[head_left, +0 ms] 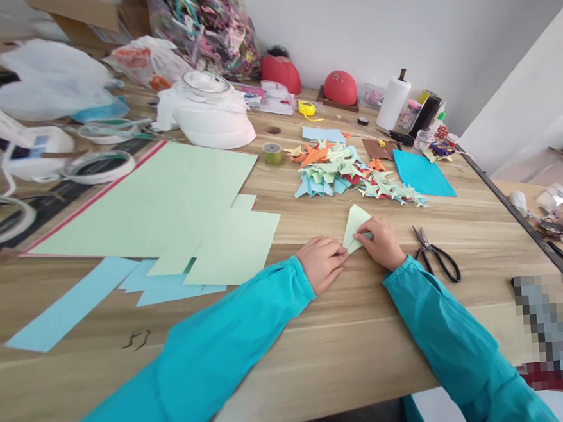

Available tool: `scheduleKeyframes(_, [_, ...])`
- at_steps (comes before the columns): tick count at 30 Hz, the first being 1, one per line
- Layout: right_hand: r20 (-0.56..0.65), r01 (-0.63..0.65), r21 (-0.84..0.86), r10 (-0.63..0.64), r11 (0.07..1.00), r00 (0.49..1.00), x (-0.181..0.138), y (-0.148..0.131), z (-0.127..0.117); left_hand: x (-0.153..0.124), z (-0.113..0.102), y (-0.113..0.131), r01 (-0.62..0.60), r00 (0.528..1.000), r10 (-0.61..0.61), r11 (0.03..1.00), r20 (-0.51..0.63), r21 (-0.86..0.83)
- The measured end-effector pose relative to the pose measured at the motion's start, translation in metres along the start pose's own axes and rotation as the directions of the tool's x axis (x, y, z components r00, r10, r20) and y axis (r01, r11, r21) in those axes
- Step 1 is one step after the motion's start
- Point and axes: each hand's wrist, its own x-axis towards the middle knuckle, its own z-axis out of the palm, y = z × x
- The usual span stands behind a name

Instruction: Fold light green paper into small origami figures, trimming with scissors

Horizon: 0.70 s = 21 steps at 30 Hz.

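Note:
A small folded sheet of pale green paper [354, 222] lies on the wooden table between my hands, its pointed end facing away. My right hand [382, 241] pinches a flap along its right side. With fingers curled together, my left hand [321, 261] grips the paper's lower left corner. Just beyond rests a pile of folded paper cranes [336, 165] in green, blue, orange and red. To the right of my right hand, black-handled scissors [436, 255] lie with their blades slightly apart.
Large green sheets [165, 200] and blue paper strips [71, 306] spread over the left side. A thread spool [272, 152] stands near the cranes. A bright blue sheet [423, 172], white bottle [393, 103], yellow tape measure [306, 109] and red pincushion [340, 88] sit farther back.

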Motion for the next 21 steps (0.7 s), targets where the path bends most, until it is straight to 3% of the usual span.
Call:
scheduleKeyframes(12, [0.004,0.003,-0.048,-0.003,0.999,1.000,0.0002,-0.0040,-0.0009,-0.0004,-0.0009,-0.0017,-0.048,0.999,0.048,0.998,0.026,0.032])
scheduleKeyframes(21, [0.017,0.007,-0.078,-0.006,0.997,1.000,0.0000,-0.0059,-0.0020,-0.0005,0.0023,0.0008,-0.041,0.999,0.042,0.998,-0.020,0.052])
